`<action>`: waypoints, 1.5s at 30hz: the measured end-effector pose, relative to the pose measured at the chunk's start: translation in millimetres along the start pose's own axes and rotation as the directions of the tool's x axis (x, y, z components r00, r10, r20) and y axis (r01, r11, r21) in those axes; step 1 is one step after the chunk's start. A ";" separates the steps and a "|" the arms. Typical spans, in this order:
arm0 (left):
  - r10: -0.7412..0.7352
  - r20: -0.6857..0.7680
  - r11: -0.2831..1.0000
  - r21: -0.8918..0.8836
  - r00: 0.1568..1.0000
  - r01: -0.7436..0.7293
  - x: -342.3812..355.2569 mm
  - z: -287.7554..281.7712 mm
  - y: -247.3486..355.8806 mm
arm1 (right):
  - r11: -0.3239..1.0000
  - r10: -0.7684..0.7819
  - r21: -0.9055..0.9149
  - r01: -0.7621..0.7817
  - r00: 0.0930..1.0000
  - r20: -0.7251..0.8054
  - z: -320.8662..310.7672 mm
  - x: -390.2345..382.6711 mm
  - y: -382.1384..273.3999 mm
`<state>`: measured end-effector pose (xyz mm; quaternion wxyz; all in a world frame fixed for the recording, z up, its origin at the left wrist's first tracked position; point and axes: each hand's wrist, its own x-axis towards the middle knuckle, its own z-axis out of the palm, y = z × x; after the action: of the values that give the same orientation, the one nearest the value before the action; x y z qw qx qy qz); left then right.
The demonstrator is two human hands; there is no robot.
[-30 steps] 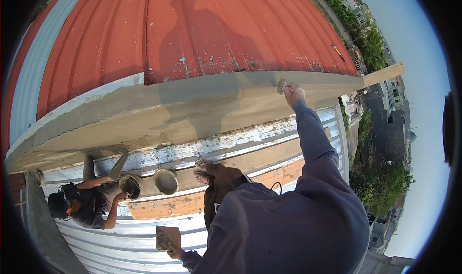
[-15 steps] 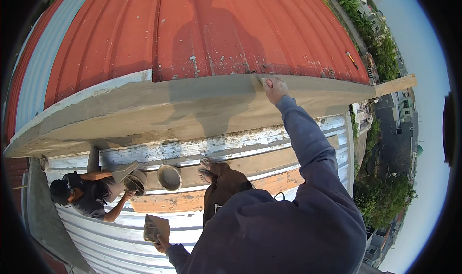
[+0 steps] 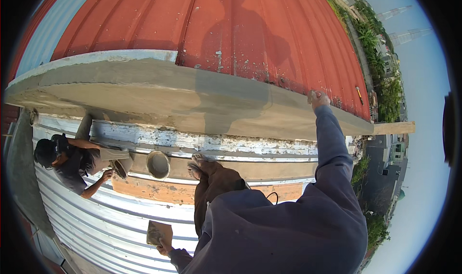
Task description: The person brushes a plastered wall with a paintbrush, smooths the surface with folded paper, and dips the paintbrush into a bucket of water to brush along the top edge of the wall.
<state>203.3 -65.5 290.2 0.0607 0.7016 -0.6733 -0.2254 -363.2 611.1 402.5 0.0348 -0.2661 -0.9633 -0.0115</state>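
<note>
My right hand [image 3: 319,99] is closed at the far end of my outstretched arm, on the top edge of a grey plastered wall [image 3: 231,98]. It grips a small flat trowel, mostly hidden by the fingers. Low on the left, my left hand [image 3: 165,248] is closed on the edge of a square mortar board [image 3: 159,232], held out over the metal sheets. Grey smears mark the board's face. Between my feet and a crouching person stands a round bucket [image 3: 158,165] with grey mortar inside.
Red metal roofing [image 3: 144,23] with mortar crumbs meets the wall's far side; a hammer [image 3: 359,95] lies on it. A person [image 3: 67,163] crouches at left. Corrugated sheets [image 3: 110,221] and an orange plank [image 3: 154,191] lie below. Another plank [image 3: 394,127] juts out at right.
My right hand has moved right along the wall's top edge. My left hand still holds the board. The view has shifted, and the crouching person's hand has drawn back toward their body.
</note>
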 end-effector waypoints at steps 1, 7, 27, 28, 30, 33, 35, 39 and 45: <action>-0.030 -0.023 0.999 -0.027 0.999 0.029 1.4 -2.0 -21.3 | 0.999 -0.040 0.020 0.040 0.999 -0.011 5.7 7.1 -5.1; -0.076 0.056 0.995 -0.065 0.996 0.079 -10.6 11.0 -9.6 | 0.945 -0.227 0.262 0.196 0.970 0.091 31.5 -29.9 -153.3; -0.325 -0.042 0.939 -0.135 0.945 0.317 -91.6 7.9 -39.2 | 0.914 -0.265 0.354 0.198 0.953 0.149 30.6 1.6 -201.6; -0.334 -0.051 0.936 -0.138 0.941 0.325 -94.3 6.5 -42.0 | 0.928 -0.312 0.249 0.278 0.944 0.105 26.8 -3.8 -205.6; -0.283 -0.068 0.954 -0.122 0.957 0.273 -97.9 3.9 -46.7 | 0.919 -0.360 0.221 0.328 0.925 0.125 30.0 -11.8 -232.0; -0.254 -0.063 0.954 -0.184 0.965 0.239 -93.0 3.9 -36.8 | 0.858 -0.461 0.346 0.380 0.867 0.189 16.9 -71.2 -350.1; -0.241 -0.037 0.951 -0.208 0.970 0.228 -82.9 4.6 -22.7 | 0.716 -0.597 0.460 0.524 0.802 0.016 16.2 -95.3 -423.7; -0.149 -0.093 0.941 -0.318 0.984 0.113 -68.8 -4.8 -15.8 | 0.403 -0.681 0.760 0.510 0.722 -0.122 -0.4 -108.0 -523.4; -0.263 -0.148 0.884 -0.434 0.953 0.177 -106.2 -5.7 -41.6 | 0.217 -0.713 0.971 0.097 0.695 0.090 32.6 -106.3 -596.4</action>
<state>244.5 40.1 304.1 0.2507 0.7638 -0.5158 -0.2961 -580.4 46.2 360.0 -0.0931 0.0891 -0.7930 0.5955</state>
